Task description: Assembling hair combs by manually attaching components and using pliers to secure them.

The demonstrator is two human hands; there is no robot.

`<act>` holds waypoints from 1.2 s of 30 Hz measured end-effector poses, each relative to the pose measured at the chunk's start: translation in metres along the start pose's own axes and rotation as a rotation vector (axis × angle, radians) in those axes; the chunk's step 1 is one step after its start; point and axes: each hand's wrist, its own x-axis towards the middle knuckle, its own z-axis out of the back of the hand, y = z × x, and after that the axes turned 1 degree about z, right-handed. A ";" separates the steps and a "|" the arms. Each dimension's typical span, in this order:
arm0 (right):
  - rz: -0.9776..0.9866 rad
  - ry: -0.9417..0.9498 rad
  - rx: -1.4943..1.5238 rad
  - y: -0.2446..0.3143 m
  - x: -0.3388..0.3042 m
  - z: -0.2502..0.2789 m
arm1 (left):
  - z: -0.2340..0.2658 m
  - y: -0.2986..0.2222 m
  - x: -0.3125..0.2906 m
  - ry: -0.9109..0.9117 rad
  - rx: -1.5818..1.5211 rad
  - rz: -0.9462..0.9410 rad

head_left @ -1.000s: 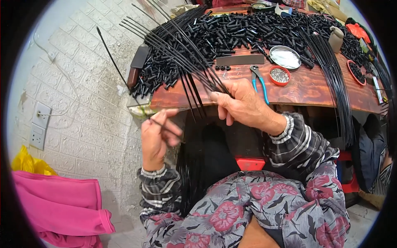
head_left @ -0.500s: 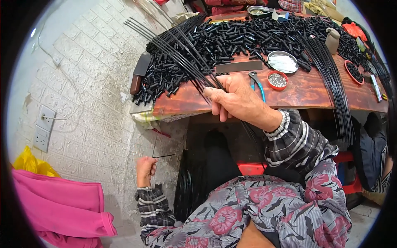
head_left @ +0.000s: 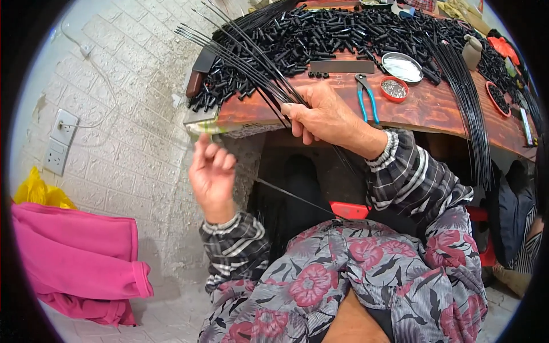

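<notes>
My right hand (head_left: pixel 331 117) is closed round a bundle of thin black rods (head_left: pixel 251 66). They fan out toward the far left, and their other ends hang below my wrist. My left hand (head_left: pixel 213 174) is raised off the table's near left corner, slightly blurred. Its index finger points up and the others are loosely bent, with nothing visible in them. A single thin rod (head_left: pixel 291 194) slants across above my lap, apart from the left hand. Close to my right hand on the wooden table (head_left: pixel 251 117) lie blue-handled pliers (head_left: pixel 366 100).
A heap of short black tubes (head_left: pixel 314 34) covers the table's far part. Beside it are a cleaver (head_left: pixel 201 71), a flat dark bar (head_left: pixel 342 67), a red dish of small metal bits (head_left: pixel 394 88), a round tin (head_left: pixel 402 68) and more rods (head_left: pixel 466 103). Pink cloth (head_left: pixel 74 251) hangs at left.
My left hand has risen toward the table corner and loosened; the thin rod at it is now apart from it, over my lap. My right hand keeps its bundle. The view has shifted slightly.
</notes>
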 end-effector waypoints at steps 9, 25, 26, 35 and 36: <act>0.456 -0.067 -0.341 -0.031 -0.020 -0.020 | -0.036 0.078 0.029 0.178 0.241 0.074; -0.017 0.289 0.175 -0.054 -0.026 0.009 | -0.054 0.076 0.035 0.428 0.466 0.177; -0.017 0.286 0.175 -0.054 -0.028 0.010 | -0.055 0.077 0.035 0.429 0.467 0.180; -0.103 0.299 0.425 -0.051 -0.036 0.014 | -0.063 0.083 0.046 0.526 0.415 0.249; -0.119 0.328 0.428 -0.047 -0.037 0.014 | -0.067 0.082 0.047 0.533 0.419 0.248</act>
